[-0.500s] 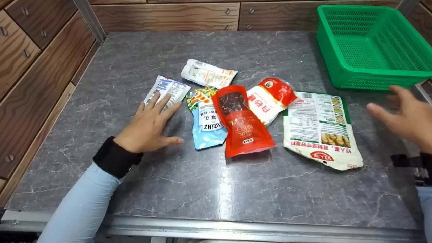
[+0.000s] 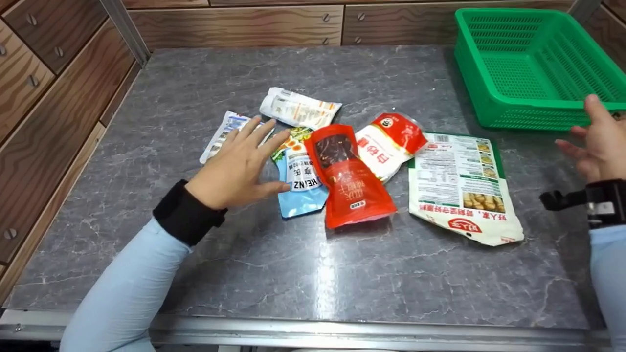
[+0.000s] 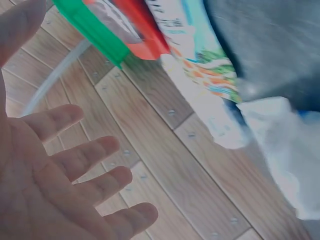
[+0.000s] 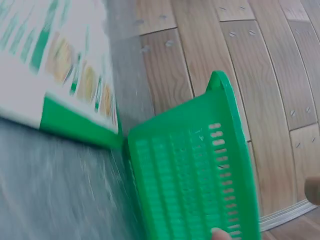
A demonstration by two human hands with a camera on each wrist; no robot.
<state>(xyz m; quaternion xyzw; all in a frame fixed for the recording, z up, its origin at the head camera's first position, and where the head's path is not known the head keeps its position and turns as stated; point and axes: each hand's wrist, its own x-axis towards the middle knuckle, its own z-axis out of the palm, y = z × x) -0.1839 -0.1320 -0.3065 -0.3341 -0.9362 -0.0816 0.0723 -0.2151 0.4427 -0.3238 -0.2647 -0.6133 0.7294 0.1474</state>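
My left hand (image 2: 239, 171) hovers with spread fingers over a white-and-blue packet (image 2: 222, 132) and the left edge of a light-blue Heinz pouch (image 2: 303, 200). Its bare palm shows in the left wrist view. Against the Heinz pouch leans a red pouch with a dark window (image 2: 352, 181); behind that lies a red-and-white bag (image 2: 391, 144). My right hand (image 2: 606, 142), fingers apart and holding nothing, is in front of the green basket (image 2: 533, 117). Whether it touches the basket I cannot tell. Only fingertips (image 4: 220, 234) of it show in the right wrist view.
A large white-and-green packet (image 2: 459, 186) lies flat between the red-and-white bag and my right hand. Behind the group is a white packet with orange marks (image 2: 301, 107). Wood-patterned walls (image 2: 234, 24) border the grey marbled table (image 2: 244, 274); a metal rail (image 2: 293, 332) runs along its front.
My left hand has shifted to the right, closer to the Heinz pouch. The right hand has turned, thumb now upward, and its forearm has come further into view. The packets lie as before.
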